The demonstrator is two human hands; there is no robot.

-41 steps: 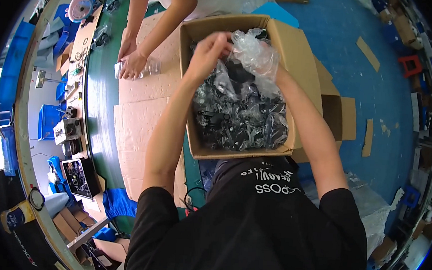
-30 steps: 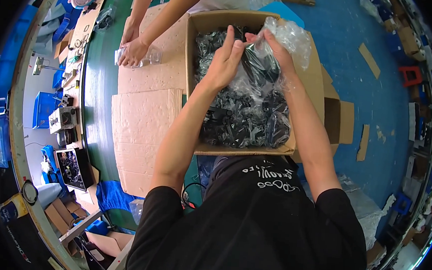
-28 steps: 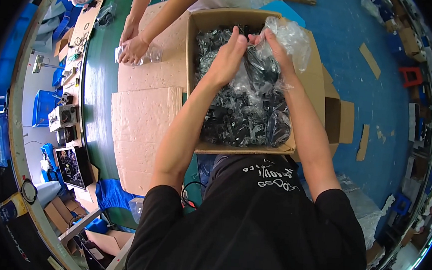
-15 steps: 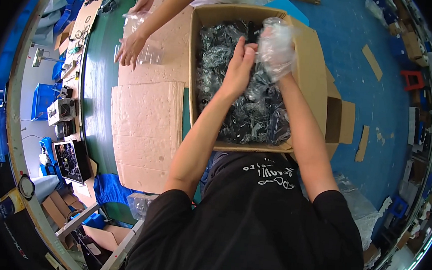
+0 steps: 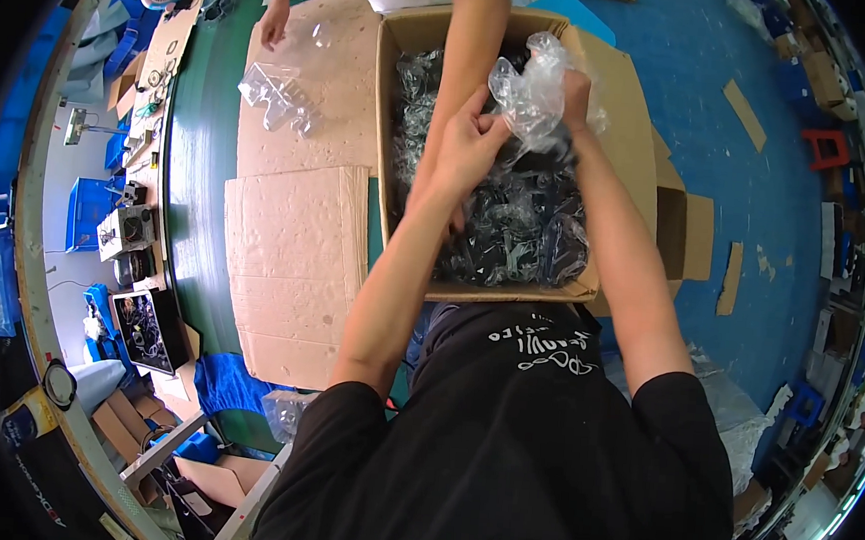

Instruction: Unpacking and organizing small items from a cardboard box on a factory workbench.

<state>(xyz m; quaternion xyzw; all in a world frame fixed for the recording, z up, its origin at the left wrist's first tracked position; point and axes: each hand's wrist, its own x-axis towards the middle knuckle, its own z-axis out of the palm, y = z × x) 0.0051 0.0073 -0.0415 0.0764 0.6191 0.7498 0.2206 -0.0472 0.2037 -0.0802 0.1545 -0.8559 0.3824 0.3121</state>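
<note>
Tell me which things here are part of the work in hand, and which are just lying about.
In use:
left hand and right hand, both gripping a crumpled clear plastic bag
cardboard box full of bagged black parts

Lying about:
flat cardboard sheets
clear plastic tray
small cardboard scraps on the blue floor

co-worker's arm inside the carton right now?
Yes: the co-worker's forearm reaches from the top edge into the open cardboard carton, beside the person's left hand and the clear plastic bag.
</note>
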